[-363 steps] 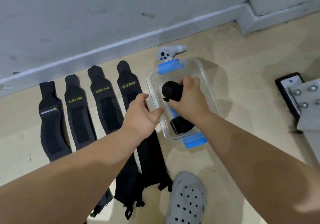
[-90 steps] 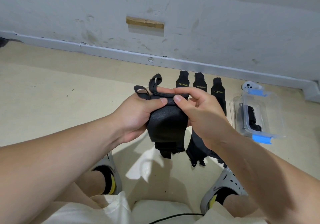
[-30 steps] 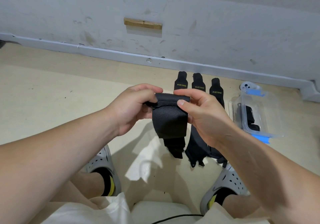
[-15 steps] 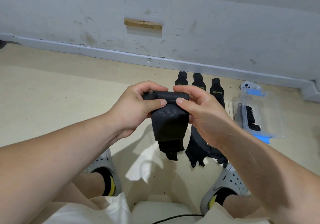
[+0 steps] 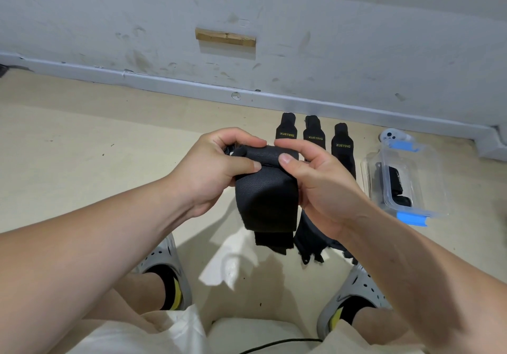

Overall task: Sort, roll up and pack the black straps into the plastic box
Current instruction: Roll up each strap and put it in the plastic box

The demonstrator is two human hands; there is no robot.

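A black strap point(image 5: 266, 200) is held up in front of me, its top rolled over and its tail hanging down. My left hand point(image 5: 212, 171) grips the roll's left end, thumb on the front. My right hand point(image 5: 315, 186) pinches the right end between thumb and fingers. Behind them three flat black straps point(image 5: 341, 148) marked XUEYING lie side by side on the floor, lower parts hidden by my hands. The clear plastic box point(image 5: 422, 161) with blue clips stands to the right, with rolled black straps point(image 5: 395, 178) inside.
A white controller point(image 5: 391, 135) lies behind the box by the skirting board. A white scrap of paper point(image 5: 227, 263) lies on the floor between my feet, which wear grey perforated clogs point(image 5: 164, 263). A black cable point(image 5: 274, 344) crosses my lap.
The strap's loops and buckle end have been tucked in and the top rolled further, so the hanging tail is shorter. Both hands stay at the roll's ends.
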